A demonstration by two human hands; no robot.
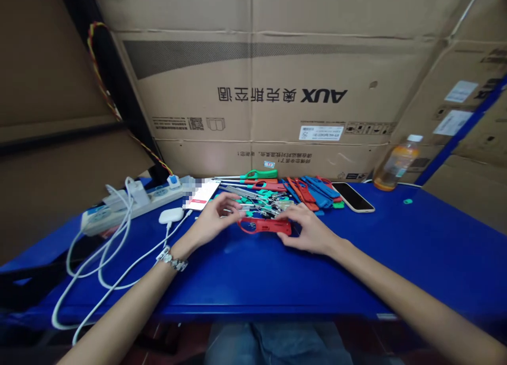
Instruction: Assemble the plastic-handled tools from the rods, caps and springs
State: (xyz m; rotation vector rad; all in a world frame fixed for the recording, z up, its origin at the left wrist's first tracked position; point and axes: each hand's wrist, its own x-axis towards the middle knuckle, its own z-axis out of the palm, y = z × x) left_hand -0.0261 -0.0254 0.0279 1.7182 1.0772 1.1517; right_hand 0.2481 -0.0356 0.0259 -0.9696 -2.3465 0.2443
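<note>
A red lighter casing (pixel 270 226) with a finger loop at its left end lies lengthwise before me, low over the blue table. My right hand (pixel 311 230) grips its right end, thumb below and fingers above. Over the loop end, my left hand (pixel 217 217) has its fingers curled, with a gap between thumb and fingertips. Whether its thumb touches the loop is unclear. Just behind lies a pile of small metal and green lighter parts (pixel 273 198), partly hidden by my fingers. Long-necked lighters with green (pixel 266 174) and red (pixel 269 186) handles lie beyond.
Red and blue casings (pixel 319 193) are heaped at the back right, beside a phone (pixel 354 197) and a drink bottle (pixel 397 163). At left are a power strip (pixel 158 197), white cables (pixel 129 222), a white charging case (pixel 171 215) and a lit screen (pixel 203 193). Cardboard (pixel 269 64) walls the back.
</note>
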